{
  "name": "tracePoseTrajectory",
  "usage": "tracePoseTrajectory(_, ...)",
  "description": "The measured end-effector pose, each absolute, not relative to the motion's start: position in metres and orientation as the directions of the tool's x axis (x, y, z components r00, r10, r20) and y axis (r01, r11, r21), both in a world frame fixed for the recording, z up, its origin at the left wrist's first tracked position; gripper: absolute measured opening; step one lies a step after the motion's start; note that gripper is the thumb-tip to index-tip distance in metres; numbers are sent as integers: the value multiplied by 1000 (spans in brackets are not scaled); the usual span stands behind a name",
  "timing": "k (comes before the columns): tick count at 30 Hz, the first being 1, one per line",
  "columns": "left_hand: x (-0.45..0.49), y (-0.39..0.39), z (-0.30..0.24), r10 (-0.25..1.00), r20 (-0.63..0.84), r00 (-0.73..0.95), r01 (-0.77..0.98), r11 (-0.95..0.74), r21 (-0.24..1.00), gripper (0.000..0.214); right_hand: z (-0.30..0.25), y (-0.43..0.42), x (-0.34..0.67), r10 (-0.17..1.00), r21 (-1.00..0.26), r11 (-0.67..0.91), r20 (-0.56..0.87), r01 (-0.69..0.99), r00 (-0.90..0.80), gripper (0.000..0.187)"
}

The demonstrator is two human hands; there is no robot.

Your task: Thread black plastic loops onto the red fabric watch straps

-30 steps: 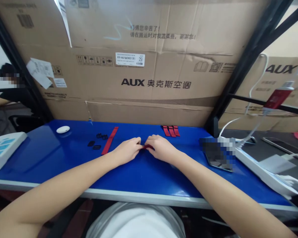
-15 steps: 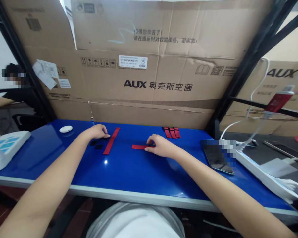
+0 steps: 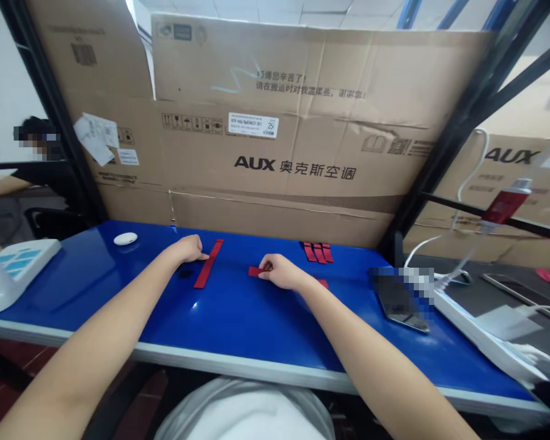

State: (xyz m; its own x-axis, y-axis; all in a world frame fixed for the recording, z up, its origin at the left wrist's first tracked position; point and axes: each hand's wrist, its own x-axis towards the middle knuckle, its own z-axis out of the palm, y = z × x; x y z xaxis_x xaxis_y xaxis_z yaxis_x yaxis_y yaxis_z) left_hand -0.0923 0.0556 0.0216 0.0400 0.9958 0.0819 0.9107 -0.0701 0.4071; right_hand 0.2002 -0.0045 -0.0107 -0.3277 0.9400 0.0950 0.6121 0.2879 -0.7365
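Note:
My left hand has its fingers curled in, and a fingertip meets the left edge of a long red strip lying slantwise on the blue table. What those fingers hold, if anything, is hidden. A small black piece lies just below that hand. Farther right, my right hand pinches a second red strip near its left end. This strip lies sideways beneath the hand, and its other end peeks out to the right of my wrist.
Several short red straps with black bands lie at the table's back. A white oval object sits at the left rear. On the right are a phone and a white power strip. A cardboard sheet walls off the back.
My right hand has shifted left along its strip, uncovering the right end. My left hand has come closer to the slanted strip. The view has tilted up slightly.

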Motion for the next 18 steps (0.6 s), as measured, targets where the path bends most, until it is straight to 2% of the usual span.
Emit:
tracePoseTrajectory(2,-87,54,21,992,129,-10,931,-38,364,31,-11,-5,204,933,-750,322,146,578,-330,1)
tracePoseTrajectory(3,-84,53,20,986,168,-15,928,-48,369,30,-10,-6,205,934,-769,320,159,553,-319,3)
tracePoseTrajectory(5,-73,49,19,968,249,36,869,-154,471,26,-6,-7,208,943,-827,292,166,480,-287,6)
tracePoseTrajectory(7,-56,42,18,943,309,124,681,-307,664,28,-2,-9,209,944,-866,286,179,410,-279,8)
tracePoseTrajectory(8,-46,37,18,936,302,179,526,-351,775,31,0,-10,209,938,-872,296,188,390,-293,10)
tracePoseTrajectory(10,-25,25,18,924,273,267,203,-331,922,41,4,-14,210,916,-862,333,200,381,-347,14)
tracePoseTrajectory(13,-2,8,18,906,261,332,28,-286,958,47,9,-18,211,888,-830,384,212,405,-408,16)
tracePoseTrajectory(18,7,0,15,897,278,344,8,-298,954,43,12,-19,213,883,-813,415,252,409,-397,16)
